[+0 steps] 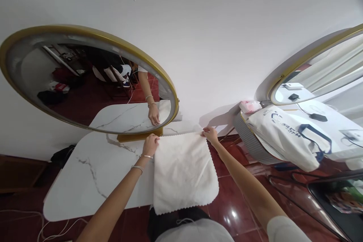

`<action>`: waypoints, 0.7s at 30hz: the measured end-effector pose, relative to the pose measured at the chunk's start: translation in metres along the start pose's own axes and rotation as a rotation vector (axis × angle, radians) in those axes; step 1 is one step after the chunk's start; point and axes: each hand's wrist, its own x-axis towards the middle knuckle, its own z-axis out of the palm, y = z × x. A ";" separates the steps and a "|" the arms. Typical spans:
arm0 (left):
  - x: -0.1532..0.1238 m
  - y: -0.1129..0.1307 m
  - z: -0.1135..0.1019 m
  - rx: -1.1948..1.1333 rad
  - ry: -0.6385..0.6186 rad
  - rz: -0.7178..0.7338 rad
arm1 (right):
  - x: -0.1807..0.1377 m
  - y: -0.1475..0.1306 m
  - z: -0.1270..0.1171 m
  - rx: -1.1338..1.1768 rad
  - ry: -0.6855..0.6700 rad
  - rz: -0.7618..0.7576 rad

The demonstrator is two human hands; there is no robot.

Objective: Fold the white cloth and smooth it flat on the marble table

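A white cloth with a scalloped edge lies spread over the right end of the marble-patterned table, its near edge reaching my lap. My left hand pinches its far left corner, close to the gold base of the round mirror. At the far right corner, my right hand grips the cloth between thumb and fingers. Both hands are closed, and the cloth looks fairly flat between them with a few soft creases. Bracelets circle my left wrist.
The white table carries a gold-framed round mirror at its back. To the right, a second table holds a white bag, a tissue pack and a black adapter. Cables trail over the red tiled floor at lower left.
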 end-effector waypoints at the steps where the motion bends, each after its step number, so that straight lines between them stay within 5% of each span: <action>1: 0.002 0.000 0.001 0.020 0.014 0.009 | 0.004 0.001 0.003 -0.011 0.006 -0.003; 6: -0.005 0.005 0.011 0.092 0.075 0.042 | 0.007 -0.002 0.011 -0.102 0.033 -0.074; 11: -0.042 0.017 0.046 0.205 0.146 0.172 | -0.055 -0.001 0.031 -0.238 -0.048 -0.298; 13: -0.048 0.019 0.066 0.251 0.186 0.210 | -0.082 0.005 0.050 -0.477 -0.165 -0.471; 16: -0.039 0.014 0.089 0.246 0.276 0.150 | -0.093 0.013 0.083 -0.807 -0.212 -0.519; 21: 0.009 0.008 0.094 0.272 0.312 0.068 | -0.049 0.008 0.121 -0.966 -0.147 -0.430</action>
